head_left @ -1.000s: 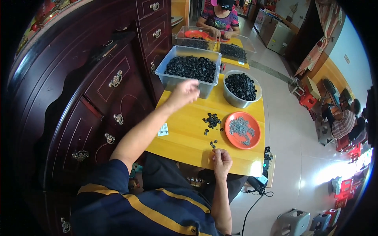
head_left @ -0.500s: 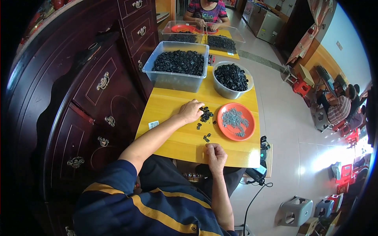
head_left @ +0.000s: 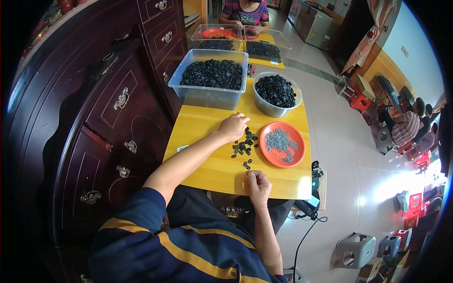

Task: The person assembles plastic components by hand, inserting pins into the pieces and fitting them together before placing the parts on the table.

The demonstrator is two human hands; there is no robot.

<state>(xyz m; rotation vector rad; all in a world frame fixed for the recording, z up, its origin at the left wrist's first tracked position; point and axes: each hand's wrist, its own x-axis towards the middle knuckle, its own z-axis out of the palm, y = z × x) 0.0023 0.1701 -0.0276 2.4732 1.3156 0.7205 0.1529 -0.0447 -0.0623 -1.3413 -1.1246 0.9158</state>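
Note:
My left hand (head_left: 234, 126) is above the far left edge of a loose scatter of small black plastic pieces (head_left: 245, 145) on the yellow table. Its fingers are loosely bent and a little apart, with nothing visible in them. Close to the table's front edge, my right hand (head_left: 259, 185) is closed, thumb against the curled fingers; whatever it may hold is hidden. Just beyond it lie a few more black pieces (head_left: 247, 164). An orange-red plate (head_left: 299, 157) to the right bears a heap of small silvery metal parts (head_left: 279, 141).
A clear rectangular bin (head_left: 207, 98) and a round tub (head_left: 273, 111), both full of black pieces, stand at the table's far side. Beyond them a person (head_left: 245, 14) sits behind more bins. Dark wooden drawers (head_left: 113, 108) flank the left; a cable (head_left: 298, 236) hangs at the right.
My left hand has moved slightly up and away from the black pieces, which now lie more spread out toward me. My right hand has stayed in place.

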